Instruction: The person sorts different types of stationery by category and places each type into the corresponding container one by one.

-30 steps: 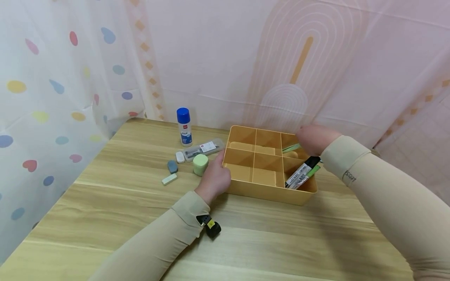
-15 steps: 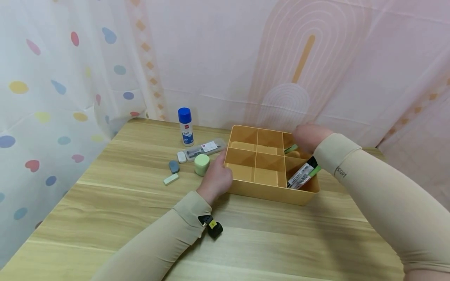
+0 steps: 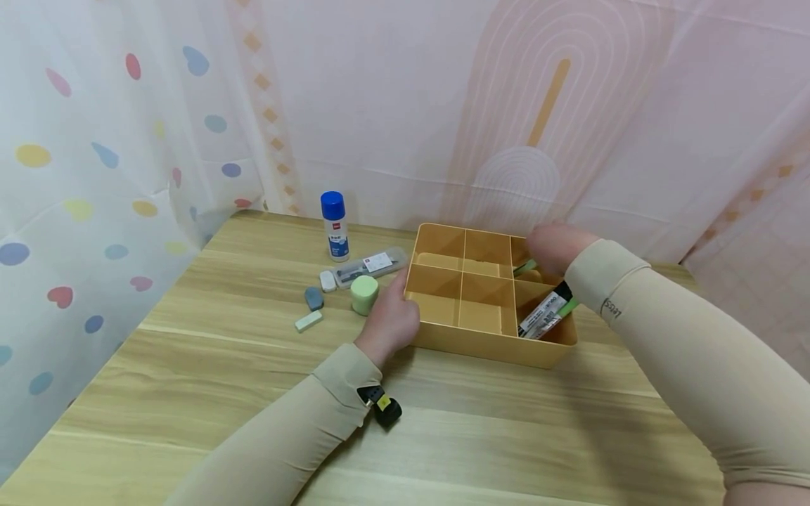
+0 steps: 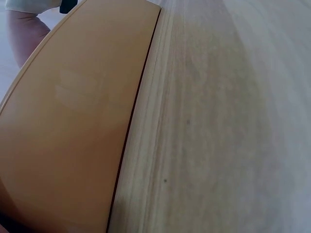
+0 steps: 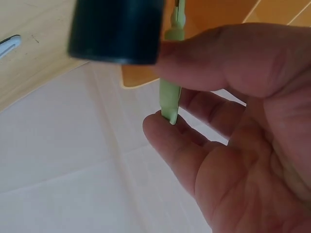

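A yellow-orange organizer box (image 3: 493, 344) with several compartments sits on the table. My left hand (image 3: 389, 320) holds its front left corner, one finger lying along the outer left wall; the other fingers are mostly hidden. At the back right compartment, my right hand (image 3: 557, 247) pinches a slim light green tool (image 5: 170, 94) between thumb and fingers. Part of that tool (image 3: 524, 268) shows in the head view, reaching down into the compartment. Black-capped markers (image 3: 543, 315) and a bright green item (image 3: 567, 307) lean in the front right compartment.
Left of the box stand a blue-capped glue bottle (image 3: 334, 226) and a light green round block (image 3: 364, 295). A clear case (image 3: 372, 267), a white eraser (image 3: 327, 281), a blue eraser (image 3: 313, 298) and a pale green eraser (image 3: 309, 322) lie nearby. A curtain (image 3: 380, 105) hangs behind.
My right hand has shifted slightly left and lowered the light green tool further into the back right compartment. The left hand keeps its place on the box.
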Available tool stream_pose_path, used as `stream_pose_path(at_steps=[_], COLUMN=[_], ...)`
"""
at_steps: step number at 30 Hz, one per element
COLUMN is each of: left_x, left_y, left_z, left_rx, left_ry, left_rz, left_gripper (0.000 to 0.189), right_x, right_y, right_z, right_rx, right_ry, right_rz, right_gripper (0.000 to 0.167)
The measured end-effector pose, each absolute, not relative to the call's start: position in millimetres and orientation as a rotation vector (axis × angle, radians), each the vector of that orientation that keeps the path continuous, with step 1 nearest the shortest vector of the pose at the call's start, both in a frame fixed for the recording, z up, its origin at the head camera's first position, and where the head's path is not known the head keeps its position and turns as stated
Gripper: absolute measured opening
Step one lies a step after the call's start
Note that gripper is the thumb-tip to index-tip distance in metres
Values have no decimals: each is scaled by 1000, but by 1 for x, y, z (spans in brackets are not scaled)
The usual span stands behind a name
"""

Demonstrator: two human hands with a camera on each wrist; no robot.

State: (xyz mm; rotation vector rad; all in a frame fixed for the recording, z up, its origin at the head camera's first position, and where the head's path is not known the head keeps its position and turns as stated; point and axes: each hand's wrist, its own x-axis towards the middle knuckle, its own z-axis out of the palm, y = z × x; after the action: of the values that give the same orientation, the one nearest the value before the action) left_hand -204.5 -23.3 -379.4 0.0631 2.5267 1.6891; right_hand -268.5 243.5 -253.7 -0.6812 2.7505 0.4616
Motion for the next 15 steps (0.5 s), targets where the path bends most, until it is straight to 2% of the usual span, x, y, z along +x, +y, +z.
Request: stream_pose_path(at_steps=[4, 15], left_x=[-205, -204], left_y=[-24, -27], left_z=[-380, -380], left_rx=[65, 41], left_ry=[2533, 2542], left_rz=[1682, 1652], left_gripper=[76, 75], right_x=[-268, -271], right_y=[247, 255], right_z=[-255, -262], right_rx=[-684, -728], right_ry=[2756, 2783], right_rz=[463, 451], right_gripper=[8, 13])
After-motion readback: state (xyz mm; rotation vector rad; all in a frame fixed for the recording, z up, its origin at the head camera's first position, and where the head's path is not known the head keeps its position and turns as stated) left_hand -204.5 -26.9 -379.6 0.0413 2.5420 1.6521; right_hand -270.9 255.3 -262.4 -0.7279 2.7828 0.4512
